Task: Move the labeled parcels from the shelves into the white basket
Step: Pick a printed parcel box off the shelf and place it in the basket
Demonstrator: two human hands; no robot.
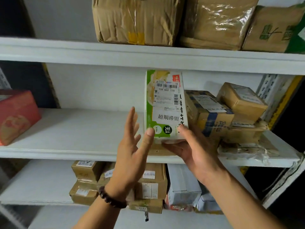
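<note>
Head view: green/white parcel (165, 104) upright at mid shelf (74, 129) front edge. R hand (189, 149) cupped under its base, thumb on face; L hand (132, 146) spread, thumb only on corner. Basket not in view. Risk: one-hand hold, parcel may tip fwd; neighbouring boxes (222, 113) may shift.

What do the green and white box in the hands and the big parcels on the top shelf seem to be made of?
The green and white box looks like thin printed cardboard with a paper label stuck on; its faces are flat and smooth. The big parcels look like brown corrugated cardboard, creased and wrapped in glossy clear tape that catches the light.
</note>
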